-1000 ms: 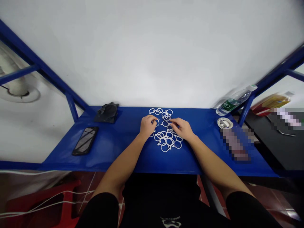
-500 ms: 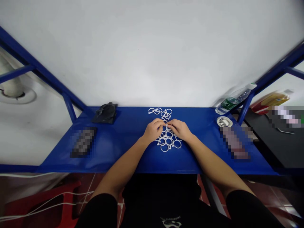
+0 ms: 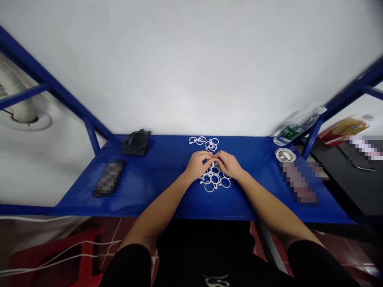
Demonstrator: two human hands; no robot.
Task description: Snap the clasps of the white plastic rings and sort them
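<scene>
One blue frame (image 3: 70,99) w/ a blue table (image 3: 149,175) inside. Bottle (image 3: 296,129) at 2 o'clk looks tilted, prob. propped agst the frame. Dark bag (image 3: 135,143) at 10, off to the side, I'd guess to leave elbow rm. L hand (image 3: 196,164) & R hand (image 3: 228,163) meet mid-table: fingers bent in, tips together, prob. for fine ctrl; fm where I stand can't tell if they're gripping anything. White coil (image 3: 285,154) at 3, lying flat. White rings (image 3: 215,174) overlap at 6 from the hands, partly hid by them, prob. loose for quick reach; a few more rings (image 3: 211,147) at 12 & 11.
</scene>
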